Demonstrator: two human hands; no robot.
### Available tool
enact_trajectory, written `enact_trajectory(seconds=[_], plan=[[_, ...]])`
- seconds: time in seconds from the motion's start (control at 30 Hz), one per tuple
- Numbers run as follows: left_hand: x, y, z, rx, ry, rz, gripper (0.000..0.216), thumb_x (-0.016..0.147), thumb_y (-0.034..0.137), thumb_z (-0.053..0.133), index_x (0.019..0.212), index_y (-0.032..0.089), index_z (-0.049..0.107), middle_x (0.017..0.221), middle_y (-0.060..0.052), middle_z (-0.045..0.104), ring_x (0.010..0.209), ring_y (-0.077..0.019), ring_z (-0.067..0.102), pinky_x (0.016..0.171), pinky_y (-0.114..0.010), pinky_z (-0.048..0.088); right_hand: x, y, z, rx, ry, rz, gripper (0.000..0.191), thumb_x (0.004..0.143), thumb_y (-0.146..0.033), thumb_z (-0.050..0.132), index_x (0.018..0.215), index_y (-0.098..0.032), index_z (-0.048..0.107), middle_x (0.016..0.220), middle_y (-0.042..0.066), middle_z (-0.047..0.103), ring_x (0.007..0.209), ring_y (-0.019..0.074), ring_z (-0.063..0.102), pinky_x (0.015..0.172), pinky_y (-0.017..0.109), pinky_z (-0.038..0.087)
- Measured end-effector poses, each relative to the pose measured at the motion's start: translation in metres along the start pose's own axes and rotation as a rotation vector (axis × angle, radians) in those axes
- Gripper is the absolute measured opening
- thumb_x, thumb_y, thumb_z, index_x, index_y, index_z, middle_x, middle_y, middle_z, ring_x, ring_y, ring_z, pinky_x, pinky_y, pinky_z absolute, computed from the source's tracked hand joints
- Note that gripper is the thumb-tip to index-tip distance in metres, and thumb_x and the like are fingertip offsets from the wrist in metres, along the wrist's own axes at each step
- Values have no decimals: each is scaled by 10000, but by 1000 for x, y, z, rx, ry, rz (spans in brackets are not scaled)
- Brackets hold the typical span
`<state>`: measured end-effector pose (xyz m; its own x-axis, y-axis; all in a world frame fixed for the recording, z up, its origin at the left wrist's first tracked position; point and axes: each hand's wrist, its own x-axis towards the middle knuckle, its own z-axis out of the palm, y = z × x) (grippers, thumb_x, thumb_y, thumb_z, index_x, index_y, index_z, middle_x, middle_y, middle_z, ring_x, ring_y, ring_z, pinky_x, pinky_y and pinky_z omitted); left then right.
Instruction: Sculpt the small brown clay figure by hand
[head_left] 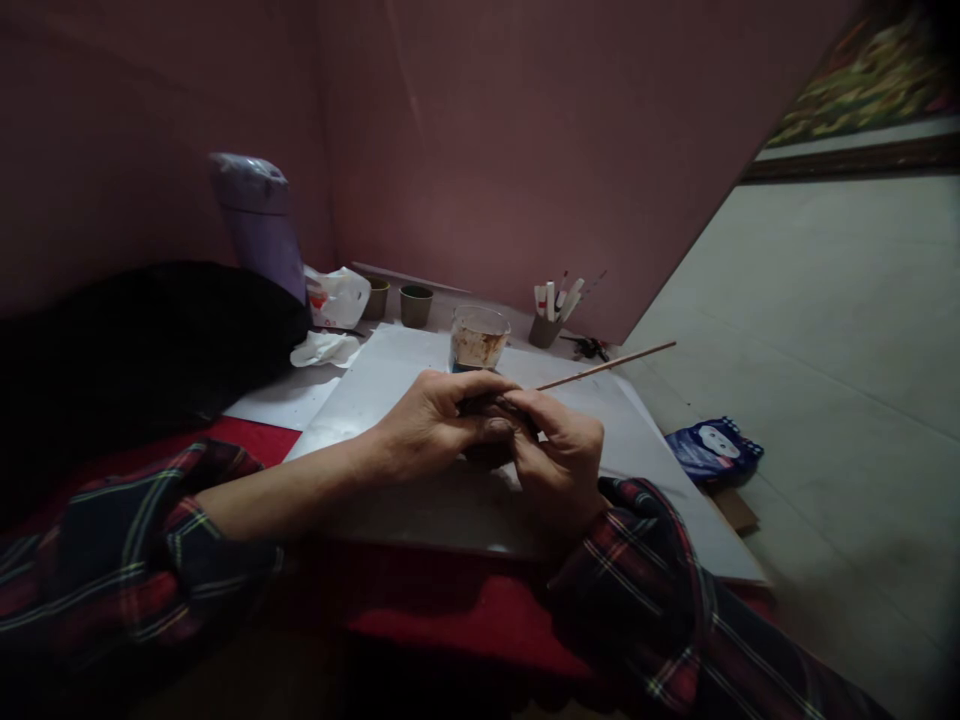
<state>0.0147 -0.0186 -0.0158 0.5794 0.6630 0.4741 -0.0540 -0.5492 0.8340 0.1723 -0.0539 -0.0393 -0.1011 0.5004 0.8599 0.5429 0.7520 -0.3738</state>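
Note:
My left hand (439, 420) is closed around a dark brown object (487, 452), mostly covered by my fingers, so its kind is unclear. Against it, my right hand (562, 450) is closed too, with thumb and fingers pinching a thin wooden stick (607, 367) that points up to the right. The fingertips of both hands meet at the dark object. Just behind them stands a clear glass (480, 340) with brown smears inside. Beneath the hands lies a white board (420, 510) on a red cloth (480, 610).
Two small cups (415, 306) stand along the wall, and another cup (545, 331) holds pens and brushes. Crumpled tissue (325, 349), a plastic bag (341, 297), a purple flask (259, 220) and black fabric (165, 340) are at left. A blue packet (712, 450) lies right of the board.

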Motion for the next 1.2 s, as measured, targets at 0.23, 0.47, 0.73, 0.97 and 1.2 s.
enact_trajectory(seconds=[0.23,0.47,0.73,0.97,1.2], plan=[[5,-3,-4,78,-20,34,320,806,266,668,1088,115,661,1021,-78,723,952,-197,669,847,-285,524,0,3,4,49,-10,104,184,836,-106,566,919,-216,687,875,5,743,783,150,695,724,286,564],[7,-4,-5,112,24,-32,443,780,290,674,1174,119,569,1006,-93,699,910,-212,667,796,-332,540,4,6,5,70,80,347,148,907,-296,559,900,-200,672,823,15,730,755,162,676,697,297,524],[7,1,-5,118,251,4,176,722,164,674,885,118,626,837,-57,688,776,-179,659,708,-291,533,4,5,5,109,9,333,267,891,-388,584,1085,-205,582,983,60,709,885,190,680,776,330,536],[7,-6,-6,172,185,83,186,780,150,647,961,121,677,919,-73,736,846,-189,693,789,-297,539,4,8,5,74,-57,275,257,882,-330,603,1109,-212,583,1046,71,703,957,211,678,851,378,533],[6,-5,-6,174,145,122,170,850,213,626,995,128,648,943,-57,713,873,-161,665,802,-256,518,6,6,4,17,0,192,184,885,-305,604,1031,-209,662,967,39,741,870,185,691,795,335,550]])
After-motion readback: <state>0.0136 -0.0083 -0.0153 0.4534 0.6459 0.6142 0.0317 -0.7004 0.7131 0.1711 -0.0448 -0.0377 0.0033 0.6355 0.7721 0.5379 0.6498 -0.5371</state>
